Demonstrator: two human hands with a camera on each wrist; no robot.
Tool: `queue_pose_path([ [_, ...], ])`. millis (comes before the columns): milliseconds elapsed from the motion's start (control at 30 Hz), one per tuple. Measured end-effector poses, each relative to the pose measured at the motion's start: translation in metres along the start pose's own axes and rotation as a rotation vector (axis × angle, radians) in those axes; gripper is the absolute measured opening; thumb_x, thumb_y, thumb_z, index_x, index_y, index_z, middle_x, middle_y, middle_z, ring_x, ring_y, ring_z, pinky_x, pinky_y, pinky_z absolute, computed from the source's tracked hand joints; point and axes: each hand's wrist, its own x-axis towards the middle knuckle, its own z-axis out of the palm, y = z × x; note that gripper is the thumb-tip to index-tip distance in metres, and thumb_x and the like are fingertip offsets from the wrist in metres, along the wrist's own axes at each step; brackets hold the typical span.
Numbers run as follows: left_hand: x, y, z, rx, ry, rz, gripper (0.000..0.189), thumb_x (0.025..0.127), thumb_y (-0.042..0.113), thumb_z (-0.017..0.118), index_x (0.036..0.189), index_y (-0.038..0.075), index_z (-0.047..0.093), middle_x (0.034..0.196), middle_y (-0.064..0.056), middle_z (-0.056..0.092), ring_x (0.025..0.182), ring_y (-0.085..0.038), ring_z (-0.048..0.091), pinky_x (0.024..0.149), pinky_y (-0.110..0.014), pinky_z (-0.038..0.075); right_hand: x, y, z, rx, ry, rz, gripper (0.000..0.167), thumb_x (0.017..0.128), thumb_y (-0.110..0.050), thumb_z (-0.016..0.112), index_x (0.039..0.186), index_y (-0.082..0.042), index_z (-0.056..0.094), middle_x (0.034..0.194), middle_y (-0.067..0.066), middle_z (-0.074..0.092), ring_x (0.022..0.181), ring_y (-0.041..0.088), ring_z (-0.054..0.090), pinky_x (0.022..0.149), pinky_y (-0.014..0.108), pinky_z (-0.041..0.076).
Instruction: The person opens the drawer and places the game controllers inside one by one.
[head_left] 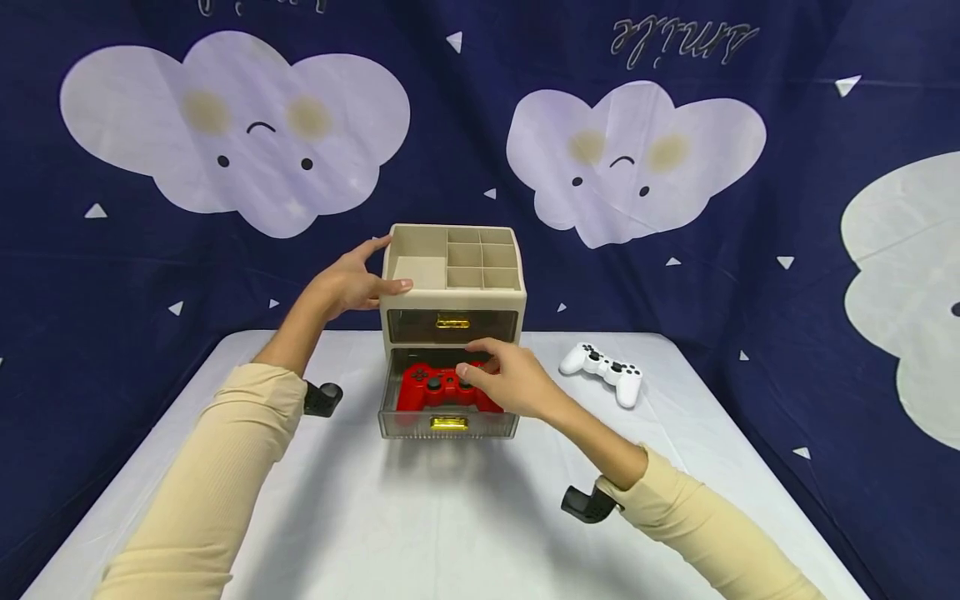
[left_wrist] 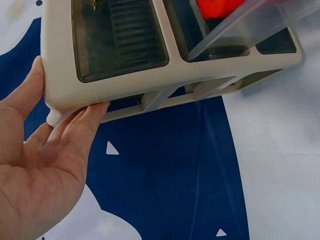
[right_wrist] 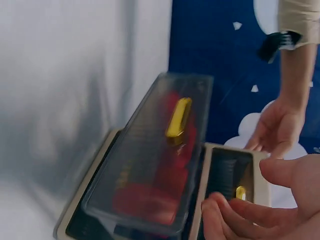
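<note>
A beige desktop drawer organizer (head_left: 453,298) stands on the table with its clear middle drawer (head_left: 408,426) pulled out. Inside that drawer lies a red game controller (head_left: 429,388). My left hand (head_left: 347,285) grips the organizer's upper left corner, thumb over the top edge and fingers along the side; the left wrist view shows this hold on the beige frame (left_wrist: 120,86). Above the drawer's right side hovers my right hand (head_left: 519,383), thumb and fingers apart and nothing between them. Its thumb overlaps the controller in the head view.
A white game controller (head_left: 624,380) lies on the white tablecloth (head_left: 420,533) to the right of the organizer. The upper drawer (head_left: 412,327), with a gold handle, is closed. Open compartments (head_left: 483,257) divide the organizer's top. A dark blue cloud-patterned curtain (head_left: 450,133) hangs behind.
</note>
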Motion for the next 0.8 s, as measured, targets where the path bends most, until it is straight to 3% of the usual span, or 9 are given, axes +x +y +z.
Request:
queue_pose_path([
  [133,0.001,-0.001,0.000,-0.009,-0.002,-0.003,0.100,0.093,0.021,0.076,0.165,0.032,0.008,0.172,-0.009,-0.006,0.141,-0.041,0.045,0.115,-0.053,0.042,-0.005,-0.006,-0.003,0.215,-0.098,0.070,0.034,0.099,-0.025,0.066,0.125,-0.004,0.068,0.089,0.017,0.073,0.069,0.019,0.065,0.064,0.030,0.057],
  [233,0.001,-0.002,0.000,-0.010,0.002,0.000,0.100,0.093,0.020,0.077,0.165,0.032,0.008,0.172,-0.010,-0.004,0.141,-0.041,0.045,0.115,-0.054,0.042,-0.010,-0.012,-0.002,0.360,-0.197,0.119,0.029,0.100,-0.020,0.065,0.116,0.003,0.071,0.095,0.018,0.073,0.075,0.019,0.067,0.074,0.033,0.062],
  [367,0.000,-0.002,-0.001,-0.012,0.001,0.001,0.100,0.093,0.020,0.076,0.165,0.031,0.008,0.172,-0.013,0.000,0.141,-0.041,0.046,0.115,-0.054,0.042,-0.020,-0.016,0.000,0.425,-0.339,0.147,0.030,0.100,-0.021,0.064,0.114,0.004,0.073,0.101,0.017,0.074,0.080,0.017,0.069,0.080,0.034,0.062],
  [533,0.000,-0.001,-0.001,-0.027,-0.011,-0.010,0.100,0.093,0.020,0.076,0.165,0.032,0.007,0.171,-0.015,0.003,0.139,-0.041,0.047,0.115,-0.053,0.042,-0.031,-0.012,0.010,0.477,-0.462,0.175,0.030,0.101,-0.023,0.063,0.111,0.002,0.074,0.100,0.014,0.075,0.086,0.024,0.073,0.082,0.033,0.062],
  [800,0.001,0.000,-0.001,0.004,-0.010,-0.003,0.099,0.094,0.020,0.075,0.165,0.032,0.007,0.172,-0.010,-0.004,0.139,-0.040,0.047,0.114,-0.053,0.043,-0.043,0.004,0.029,0.594,-0.509,0.254,0.033,0.102,-0.022,0.059,0.113,0.008,0.071,0.104,0.020,0.074,0.085,0.024,0.073,0.084,0.036,0.062],
])
